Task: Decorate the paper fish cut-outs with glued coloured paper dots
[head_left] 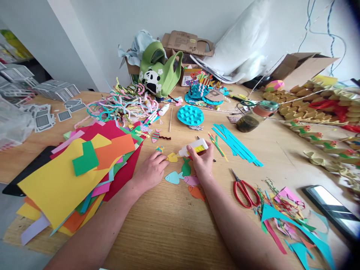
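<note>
My right hand (203, 162) grips a white glue bottle (196, 146) with a yellow label, tilted so that its nozzle points left and down at a yellow paper fish (172, 157). My left hand (152, 167) has its fingertips closed on the left edge of that fish, at the table. Near my hands lie a light blue paper fish (173, 177), a green one (186, 167), a purple one (191, 180) and an orange one (196, 192); my right hand and forearm partly cover some of them. Just beyond my left fingers sits a small blue and yellow cutout (159, 149).
Coloured paper sheets (56, 180) are piled at left. Red-handled scissors (245, 191), paper scraps (292, 221) and a phone (333, 210) lie at right. Blue strips (236, 144), a glass jar (254, 118), a blue textured disc (190, 115) and pipe cleaners (123, 103) are farther back.
</note>
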{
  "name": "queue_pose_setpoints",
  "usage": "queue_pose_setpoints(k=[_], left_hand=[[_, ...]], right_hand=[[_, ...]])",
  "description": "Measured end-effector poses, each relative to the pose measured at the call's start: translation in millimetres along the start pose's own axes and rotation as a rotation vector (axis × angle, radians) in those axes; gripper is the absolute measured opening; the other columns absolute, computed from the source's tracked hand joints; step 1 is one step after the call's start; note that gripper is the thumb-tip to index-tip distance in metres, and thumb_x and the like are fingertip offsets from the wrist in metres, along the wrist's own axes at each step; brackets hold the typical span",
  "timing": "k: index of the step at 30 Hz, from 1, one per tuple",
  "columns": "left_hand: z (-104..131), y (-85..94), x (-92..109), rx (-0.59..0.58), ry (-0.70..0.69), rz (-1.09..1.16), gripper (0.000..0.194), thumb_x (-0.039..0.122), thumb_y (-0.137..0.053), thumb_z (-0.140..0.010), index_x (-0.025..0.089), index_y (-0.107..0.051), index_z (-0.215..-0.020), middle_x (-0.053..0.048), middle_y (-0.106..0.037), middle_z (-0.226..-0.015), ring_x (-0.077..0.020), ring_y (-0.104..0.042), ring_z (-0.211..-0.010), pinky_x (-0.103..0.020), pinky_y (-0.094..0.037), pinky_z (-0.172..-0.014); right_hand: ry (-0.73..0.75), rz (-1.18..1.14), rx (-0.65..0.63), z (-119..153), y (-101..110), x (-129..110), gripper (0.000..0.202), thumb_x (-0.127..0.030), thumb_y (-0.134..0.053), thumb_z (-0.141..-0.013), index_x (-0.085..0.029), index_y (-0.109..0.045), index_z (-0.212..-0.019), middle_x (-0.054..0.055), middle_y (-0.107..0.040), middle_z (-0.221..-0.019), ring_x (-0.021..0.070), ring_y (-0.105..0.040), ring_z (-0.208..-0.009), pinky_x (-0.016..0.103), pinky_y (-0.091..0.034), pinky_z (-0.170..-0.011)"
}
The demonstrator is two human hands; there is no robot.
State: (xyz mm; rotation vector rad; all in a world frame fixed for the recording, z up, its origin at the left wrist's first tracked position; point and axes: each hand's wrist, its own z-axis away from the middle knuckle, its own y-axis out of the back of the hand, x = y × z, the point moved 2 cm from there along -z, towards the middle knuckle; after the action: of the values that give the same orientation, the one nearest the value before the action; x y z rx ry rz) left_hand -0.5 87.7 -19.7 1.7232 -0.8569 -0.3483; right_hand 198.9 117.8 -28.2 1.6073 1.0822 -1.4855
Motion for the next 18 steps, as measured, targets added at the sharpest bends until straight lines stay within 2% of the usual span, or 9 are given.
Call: queue_pose_setpoints(k=[18], left_hand=[[-0.3,-0.7,-0.5,-0.006,0.011,-0.001,0.041,-0.003,-0.051,-0.077,0.015,-0.066,-0.111,-0.008,-0.065,-0.115,-0.0268,-0.049,-0.118,-0.045,-0.047,-0.105]], right_hand=[[-0.02,0.034,-0.023,-0.3,-1.3,3.0,0.061,-0.048,-0.081,-0.062,-0.024,-0.042,-0.102,-0.004,-0.055,-0.079,0.0146,-0.057,-0.064,0.028,-0.051,-0.052]])
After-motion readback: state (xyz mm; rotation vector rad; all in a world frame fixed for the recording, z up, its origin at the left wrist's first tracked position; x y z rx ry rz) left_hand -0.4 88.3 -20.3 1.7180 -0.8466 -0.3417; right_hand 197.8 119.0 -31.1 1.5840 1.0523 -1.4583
